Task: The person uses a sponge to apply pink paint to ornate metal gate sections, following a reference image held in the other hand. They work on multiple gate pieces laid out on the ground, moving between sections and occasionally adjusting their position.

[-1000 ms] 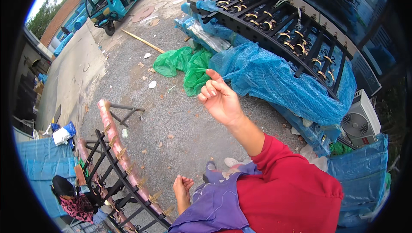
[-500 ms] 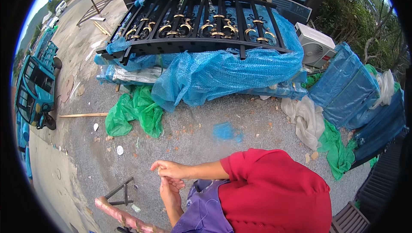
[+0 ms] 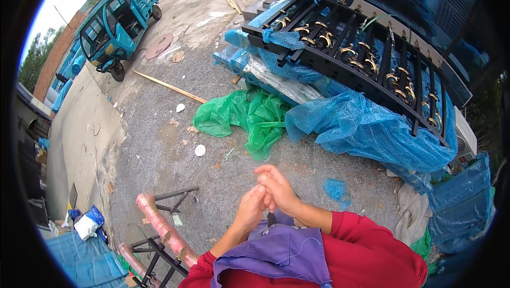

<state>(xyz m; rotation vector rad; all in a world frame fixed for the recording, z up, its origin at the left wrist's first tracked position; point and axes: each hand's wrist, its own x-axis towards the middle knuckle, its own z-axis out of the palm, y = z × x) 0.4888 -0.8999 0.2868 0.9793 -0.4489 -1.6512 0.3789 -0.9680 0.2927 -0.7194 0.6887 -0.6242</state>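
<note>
My left hand [image 3: 252, 206] and my right hand [image 3: 281, 191] meet in front of the purple apron [image 3: 273, 253]. The right hand is bent over the left one's fingertips, its fingers curled inward. Both hands look closed, and whatever may be between the fingers is hidden. A small dark piece shows just beneath them against the apron; I cannot tell whether it touches either hand. Red sleeves cover my arms down to the forearms.
Pink-wrapped bars [image 3: 164, 229] on a black metal stand [image 3: 159, 259] lie close at the left. Ahead are a green plastic sheet [image 3: 241, 115] and a black-and-gold metal fence panel [image 3: 350, 65] on blue bubble wrap [image 3: 366, 126]. A teal three-wheeled truck [image 3: 114, 28] stands farther left.
The view has swung left, bringing more of the truck and the pink-wrapped bars into sight. My hands have come closer together, with the left one's palm no longer turned open.
</note>
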